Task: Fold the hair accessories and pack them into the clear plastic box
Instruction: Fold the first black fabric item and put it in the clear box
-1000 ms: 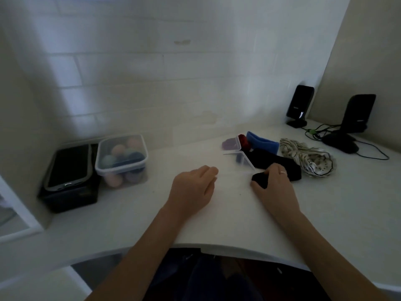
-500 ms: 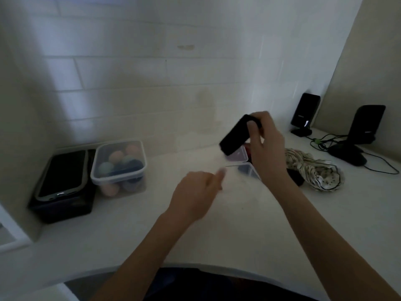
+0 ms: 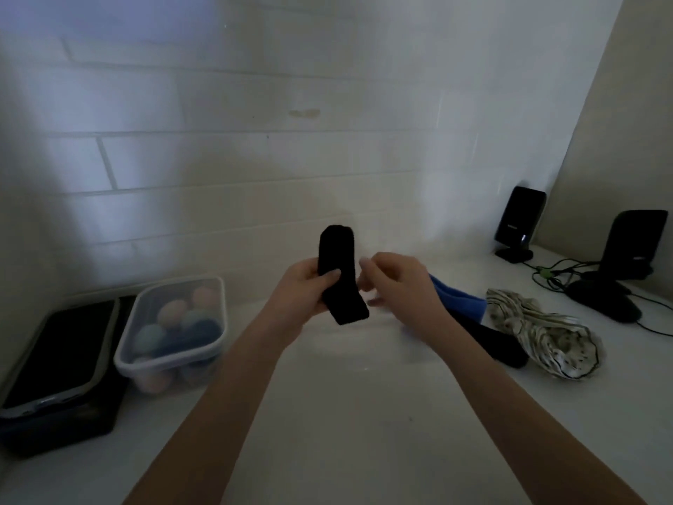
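A black headband [image 3: 340, 275] stands nearly upright in the air above the white counter, gripped at its middle by my left hand [image 3: 304, 289]. My right hand [image 3: 395, 286] hovers just to its right, blurred, fingers curled and apart, holding nothing that I can see. On the counter behind my right arm lie a blue headband [image 3: 460, 302], another black headband [image 3: 499, 344] and a cream patterned scarf-like band [image 3: 542, 333]. The empty clear plastic box is hidden behind my hands.
A lidded clear box of coloured balls [image 3: 174, 326] sits at the left beside a black case with a phone-like lid [image 3: 58, 359]. Two black speakers [image 3: 519, 224] [image 3: 630, 249] with cables stand at the back right. The tiled wall is close behind.
The black headband rose from the counter in my right hand and passed to my left hand. My right hand has let go and sits beside it.
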